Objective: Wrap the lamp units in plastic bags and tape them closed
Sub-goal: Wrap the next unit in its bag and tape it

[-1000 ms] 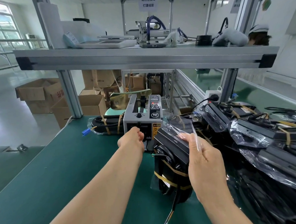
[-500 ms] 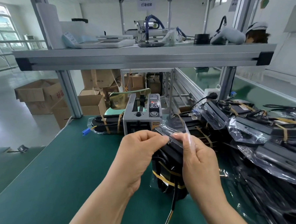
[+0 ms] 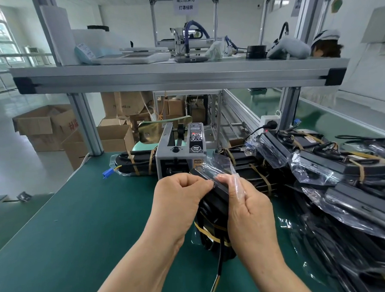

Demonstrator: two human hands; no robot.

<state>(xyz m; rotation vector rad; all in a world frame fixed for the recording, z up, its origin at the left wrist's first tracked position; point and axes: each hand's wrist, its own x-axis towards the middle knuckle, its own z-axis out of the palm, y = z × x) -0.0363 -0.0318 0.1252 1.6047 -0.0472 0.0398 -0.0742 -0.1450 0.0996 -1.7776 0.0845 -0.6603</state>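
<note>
A black lamp unit (image 3: 211,225) stands upright on the green table (image 3: 80,230) inside a clear plastic bag (image 3: 221,161), yellow straps round its lower part and a cable hanging toward me. My left hand (image 3: 179,202) pinches the folded bag top against the unit's upper edge; whether it holds tape I cannot tell. My right hand (image 3: 245,201) grips the bag and the unit from the right, thumb over the plastic. Directly behind the hands stands the grey tape dispenser (image 3: 179,148).
A heap of bagged lamp units (image 3: 335,171) fills the right side of the table. One more bagged unit (image 3: 134,163) lies left of the dispenser. An aluminium shelf (image 3: 179,76) hangs overhead, cardboard boxes (image 3: 50,126) stand on the floor at left, and a person's capped head (image 3: 325,44) shows beyond the shelf.
My left hand left the tape dispenser and came to the bag top, now pinching it beside my right hand. The bag flap has been folded down over the unit.
</note>
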